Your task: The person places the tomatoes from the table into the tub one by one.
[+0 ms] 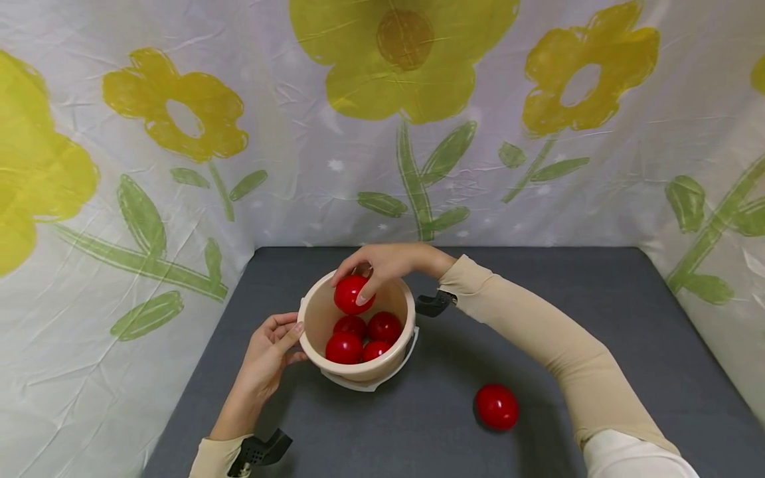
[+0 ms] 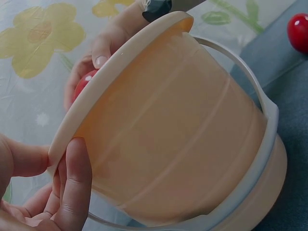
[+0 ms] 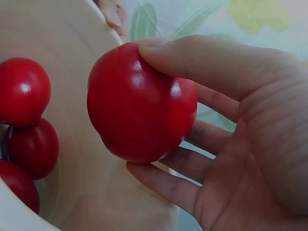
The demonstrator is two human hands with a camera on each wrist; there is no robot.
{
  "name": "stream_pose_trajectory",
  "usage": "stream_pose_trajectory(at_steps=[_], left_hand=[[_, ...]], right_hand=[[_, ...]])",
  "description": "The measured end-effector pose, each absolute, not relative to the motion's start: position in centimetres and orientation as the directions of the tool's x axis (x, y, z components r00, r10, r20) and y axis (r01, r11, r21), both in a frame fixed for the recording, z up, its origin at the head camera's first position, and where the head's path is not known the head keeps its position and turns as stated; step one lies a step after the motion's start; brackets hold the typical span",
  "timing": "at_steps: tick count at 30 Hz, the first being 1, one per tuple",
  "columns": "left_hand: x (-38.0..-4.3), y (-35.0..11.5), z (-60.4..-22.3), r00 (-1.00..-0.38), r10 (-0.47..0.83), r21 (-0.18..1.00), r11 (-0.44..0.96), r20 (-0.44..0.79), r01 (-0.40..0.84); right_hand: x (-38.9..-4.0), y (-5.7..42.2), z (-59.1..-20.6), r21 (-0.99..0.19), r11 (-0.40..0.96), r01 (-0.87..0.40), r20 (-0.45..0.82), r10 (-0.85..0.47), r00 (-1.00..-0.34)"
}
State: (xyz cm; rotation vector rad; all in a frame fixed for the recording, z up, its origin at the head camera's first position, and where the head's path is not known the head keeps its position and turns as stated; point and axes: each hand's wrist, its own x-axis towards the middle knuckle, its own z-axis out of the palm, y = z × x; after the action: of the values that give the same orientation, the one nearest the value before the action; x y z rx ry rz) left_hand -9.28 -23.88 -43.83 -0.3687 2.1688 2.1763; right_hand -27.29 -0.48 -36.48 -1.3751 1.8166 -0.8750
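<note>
A cream bucket [image 1: 411, 309] stands on the dark table, tilted a little. My left hand [image 1: 265, 358] pinches its left rim between thumb and fingers; the left wrist view shows this grip on the bucket's wall [image 2: 159, 130] edge closely. Over the bucket's mouth, my right hand [image 1: 391, 261] holds a glossy red round fruit [image 3: 139, 106], tomato-like in shape, with the thumb on one side and fingers on the other. Several similar red fruits [image 1: 344, 348] lie inside at the bottom. Another red fruit [image 1: 497, 407] rests on the table to the right of the bucket.
The bucket's pale handle [image 1: 373, 385] hangs down at its near side. A dark grey cloth [image 1: 574, 318] covers the table. Behind and at both sides hangs a white curtain [image 1: 287, 166] with yellow flowers. A black wrist device [image 1: 435, 303] sits on the right sleeve.
</note>
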Motion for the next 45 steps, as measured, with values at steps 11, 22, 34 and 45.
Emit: stream_pose_trajectory(at_steps=[11,22,34,45], left_hand=[[-9.3,-23.9,-43.9,-0.969,-0.142,0.979,-0.027,-0.202,-0.2],[-9.2,-23.9,-44.0,-0.968,-0.144,0.979,-0.022,-0.205,-0.204],[-9.2,-24.0,-43.9,-0.967,-0.144,0.978,-0.03,-0.209,-0.207],[-9.4,-23.9,-43.8,-0.969,-0.133,0.978,-0.049,-0.209,-0.204]], right_hand=[[-27.2,-1.2,-37.3,-0.846,0.232,-0.48,-0.177,-0.972,-0.156],[-26.8,-1.8,-37.7,-0.816,0.268,-0.512,-0.232,-0.963,-0.134],[-27.1,-3.0,-36.8,-0.808,0.273,-0.523,-0.271,-0.959,-0.081],[-26.8,-4.3,-37.1,-0.818,0.288,-0.498,-0.328,-0.945,-0.008]])
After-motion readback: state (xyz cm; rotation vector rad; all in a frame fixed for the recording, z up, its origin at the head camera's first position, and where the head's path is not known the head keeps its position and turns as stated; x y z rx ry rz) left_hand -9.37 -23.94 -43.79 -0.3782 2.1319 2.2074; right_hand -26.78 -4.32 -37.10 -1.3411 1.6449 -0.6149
